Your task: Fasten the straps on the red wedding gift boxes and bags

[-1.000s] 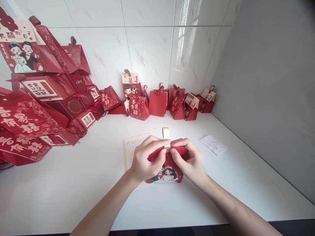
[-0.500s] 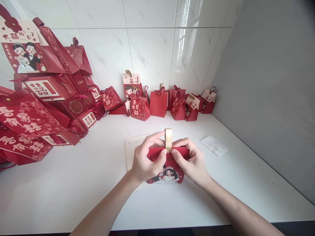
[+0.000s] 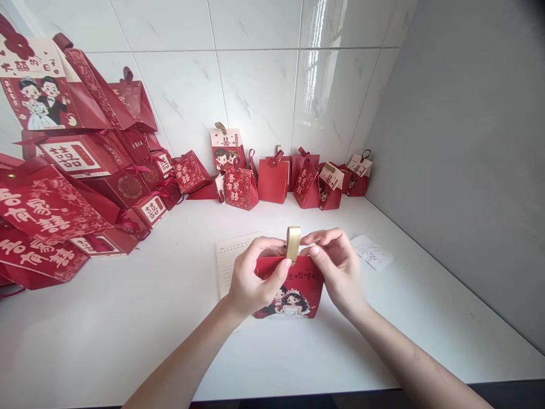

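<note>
In front of me a red gift box (image 3: 293, 298) with a cartoon bride and groom stands upright on the white table. A gold ribbon loop (image 3: 293, 243) rises from its top edge. My left hand (image 3: 260, 278) is closed on the top edge at the base of the loop, thumb in front and fingers behind. Just right of the loop, my right hand (image 3: 338, 270) pinches above the top edge. A small pale piece (image 3: 305, 249) shows at its thumb tip; whether it belongs to the box I cannot tell.
Piled at the left are several red gift boxes (image 3: 76, 153). Along the tiled wall stands a row of smaller red boxes (image 3: 272, 180). A lined, written sheet (image 3: 225, 264) lies partly behind my left hand, and a white paper slip (image 3: 372, 253) lies at the right.
My right hand has shifted right and slightly up, away from the base of the gold loop, uncovering printed writing on the box. My left hand keeps its hold.
</note>
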`<state>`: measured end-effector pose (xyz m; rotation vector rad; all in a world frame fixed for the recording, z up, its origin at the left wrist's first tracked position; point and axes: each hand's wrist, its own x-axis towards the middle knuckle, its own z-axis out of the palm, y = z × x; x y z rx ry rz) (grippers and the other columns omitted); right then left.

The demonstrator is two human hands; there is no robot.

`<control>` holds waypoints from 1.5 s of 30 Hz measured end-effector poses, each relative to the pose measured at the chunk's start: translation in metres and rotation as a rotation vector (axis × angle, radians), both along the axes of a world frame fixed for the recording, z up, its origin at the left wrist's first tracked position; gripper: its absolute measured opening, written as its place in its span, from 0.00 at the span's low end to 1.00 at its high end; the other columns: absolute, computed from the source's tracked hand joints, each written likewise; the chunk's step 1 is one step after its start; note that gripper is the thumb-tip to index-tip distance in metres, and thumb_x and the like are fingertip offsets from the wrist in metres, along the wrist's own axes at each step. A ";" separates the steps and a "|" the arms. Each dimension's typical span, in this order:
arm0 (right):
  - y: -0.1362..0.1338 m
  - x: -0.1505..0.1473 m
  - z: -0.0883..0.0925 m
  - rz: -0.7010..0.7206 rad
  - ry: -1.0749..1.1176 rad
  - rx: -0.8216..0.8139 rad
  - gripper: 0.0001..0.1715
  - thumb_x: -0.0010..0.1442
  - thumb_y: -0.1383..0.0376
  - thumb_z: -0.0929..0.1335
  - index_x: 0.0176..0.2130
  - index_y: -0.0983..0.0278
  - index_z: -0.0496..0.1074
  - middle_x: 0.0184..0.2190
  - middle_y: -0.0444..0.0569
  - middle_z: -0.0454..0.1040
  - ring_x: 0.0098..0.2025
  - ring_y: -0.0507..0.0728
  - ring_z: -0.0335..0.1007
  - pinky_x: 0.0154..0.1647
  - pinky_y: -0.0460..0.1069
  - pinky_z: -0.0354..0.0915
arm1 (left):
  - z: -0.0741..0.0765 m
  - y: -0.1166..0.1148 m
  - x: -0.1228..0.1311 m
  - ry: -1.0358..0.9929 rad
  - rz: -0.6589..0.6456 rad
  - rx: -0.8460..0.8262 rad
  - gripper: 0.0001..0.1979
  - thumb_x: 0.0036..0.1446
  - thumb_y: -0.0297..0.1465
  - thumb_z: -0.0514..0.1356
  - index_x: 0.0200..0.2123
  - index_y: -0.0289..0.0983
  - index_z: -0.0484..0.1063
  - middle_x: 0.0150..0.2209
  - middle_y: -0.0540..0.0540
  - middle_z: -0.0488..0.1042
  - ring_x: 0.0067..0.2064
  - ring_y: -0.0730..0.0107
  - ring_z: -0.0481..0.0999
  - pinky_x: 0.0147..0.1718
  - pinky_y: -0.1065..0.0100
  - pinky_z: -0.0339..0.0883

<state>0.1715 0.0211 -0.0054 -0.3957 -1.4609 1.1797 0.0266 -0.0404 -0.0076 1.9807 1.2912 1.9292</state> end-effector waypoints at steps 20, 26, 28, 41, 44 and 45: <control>-0.008 -0.001 -0.001 0.022 -0.162 0.108 0.05 0.56 0.69 0.67 0.36 0.59 0.68 0.33 0.45 0.77 0.31 0.53 0.74 0.29 0.47 0.72 | -0.001 0.000 -0.001 0.021 -0.034 0.000 0.12 0.53 0.23 0.58 0.42 0.37 0.67 0.33 0.48 0.76 0.34 0.69 0.79 0.33 0.69 0.76; -0.009 -0.002 0.000 -0.027 -0.191 0.097 0.05 0.55 0.67 0.68 0.34 0.60 0.67 0.31 0.46 0.77 0.31 0.55 0.75 0.27 0.48 0.71 | 0.000 -0.001 0.000 0.004 0.018 -0.013 0.13 0.52 0.23 0.59 0.42 0.37 0.67 0.31 0.49 0.77 0.32 0.70 0.79 0.31 0.71 0.75; -0.010 -0.002 0.001 -0.037 -0.196 0.099 0.05 0.54 0.67 0.68 0.34 0.60 0.67 0.30 0.45 0.77 0.30 0.54 0.75 0.26 0.47 0.71 | 0.000 -0.001 0.000 -0.004 0.029 -0.019 0.13 0.51 0.23 0.59 0.41 0.38 0.66 0.31 0.49 0.76 0.32 0.71 0.79 0.31 0.71 0.75; -0.008 -0.002 -0.003 -0.110 -0.198 0.223 0.04 0.55 0.67 0.69 0.33 0.59 0.68 0.27 0.43 0.75 0.27 0.53 0.73 0.26 0.45 0.71 | 0.000 -0.003 0.003 -0.053 -0.007 -0.042 0.09 0.51 0.26 0.59 0.37 0.38 0.66 0.29 0.48 0.75 0.29 0.68 0.78 0.29 0.69 0.74; -0.007 -0.002 -0.003 -0.111 -0.205 0.239 0.03 0.56 0.65 0.69 0.32 0.60 0.69 0.26 0.44 0.75 0.26 0.54 0.74 0.25 0.46 0.71 | 0.001 -0.005 0.003 -0.064 0.052 -0.097 0.06 0.51 0.28 0.59 0.35 0.38 0.66 0.29 0.47 0.75 0.30 0.66 0.78 0.29 0.68 0.74; -0.006 -0.002 -0.003 -0.109 -0.211 0.235 0.04 0.57 0.64 0.69 0.31 0.60 0.69 0.25 0.44 0.75 0.25 0.55 0.74 0.24 0.46 0.71 | 0.001 -0.006 0.004 -0.075 0.078 -0.112 0.06 0.51 0.29 0.60 0.34 0.38 0.66 0.28 0.47 0.75 0.29 0.66 0.77 0.28 0.68 0.73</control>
